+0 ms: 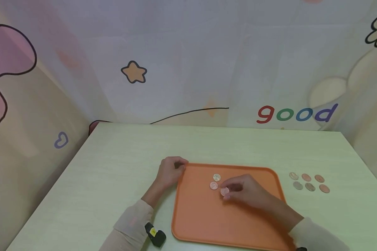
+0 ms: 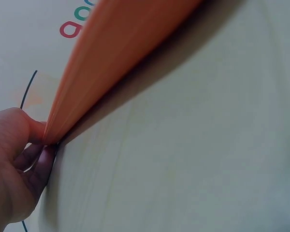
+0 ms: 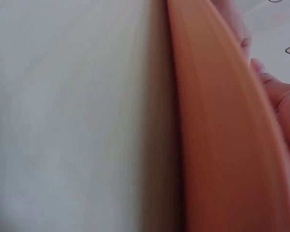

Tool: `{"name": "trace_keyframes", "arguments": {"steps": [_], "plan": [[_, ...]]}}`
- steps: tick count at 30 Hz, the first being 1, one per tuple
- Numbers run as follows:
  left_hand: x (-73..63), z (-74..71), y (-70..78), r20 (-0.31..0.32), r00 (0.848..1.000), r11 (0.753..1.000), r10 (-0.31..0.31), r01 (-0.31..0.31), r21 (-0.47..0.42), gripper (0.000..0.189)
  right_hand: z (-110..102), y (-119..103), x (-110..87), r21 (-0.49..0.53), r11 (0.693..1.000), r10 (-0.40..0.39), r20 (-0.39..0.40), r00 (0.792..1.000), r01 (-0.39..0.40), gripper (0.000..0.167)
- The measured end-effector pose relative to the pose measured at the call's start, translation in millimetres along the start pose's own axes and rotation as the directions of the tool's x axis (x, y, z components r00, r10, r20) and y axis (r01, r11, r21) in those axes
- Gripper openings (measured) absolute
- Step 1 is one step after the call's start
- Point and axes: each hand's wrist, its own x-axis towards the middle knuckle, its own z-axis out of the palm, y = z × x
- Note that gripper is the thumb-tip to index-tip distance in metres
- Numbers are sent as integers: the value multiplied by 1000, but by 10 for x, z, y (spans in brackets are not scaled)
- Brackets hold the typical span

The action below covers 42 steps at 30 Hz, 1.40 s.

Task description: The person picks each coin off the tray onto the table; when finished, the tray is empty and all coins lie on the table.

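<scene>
An orange tray [image 1: 204, 223] lies on the pale table. My left hand [image 1: 170, 171] is at its far left corner; in the left wrist view the thumb and fingers of that hand [image 2: 12, 164] pinch the tray's rim [image 2: 63, 116]. Over the tray, my right hand [image 1: 249, 191] holds a coin [image 1: 224, 191] between thumb and fingertips. Just left of it, a pinkish coin [image 1: 213, 185] and a pale coin [image 1: 216, 177] lie on the tray close together. In the right wrist view the tray's side wall [image 3: 227, 125] hides much of the right hand [image 3: 285, 104].
Right of the tray, several coins lie on the table [image 1: 128, 157] in two rows, among them a silvery coin [image 1: 297, 185] and a copper-coloured coin [image 1: 324, 188]. A printed cloth [image 1: 188, 69] stands behind the table and at its sides.
</scene>
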Motion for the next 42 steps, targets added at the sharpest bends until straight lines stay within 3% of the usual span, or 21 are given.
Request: {"name": "trace_keyframes", "arguments": {"steps": [11, 27, 34, 42], "plan": [[-21, -10, 42, 15, 999, 999, -34, 34, -8, 18, -200, -26, -150, -17, 993, 119, -88, 989, -121, 40], [-11, 4, 33, 6, 999, 999, -34, 34, 5, 18, -560, 12, -511, 8, 991, 129, -228, 965, -131, 38], [-7, 6, 25, 4, 999, 999, -35, 35, 10, 17, -711, 131, -744, -33, 984, 155, -319, 935, -174, 39], [-14, -2, 45, 7, 999, 999, -44, 44, 8, 17, -806, 294, -1059, -55, 984, 133, -422, 897, -171, 24]]}}
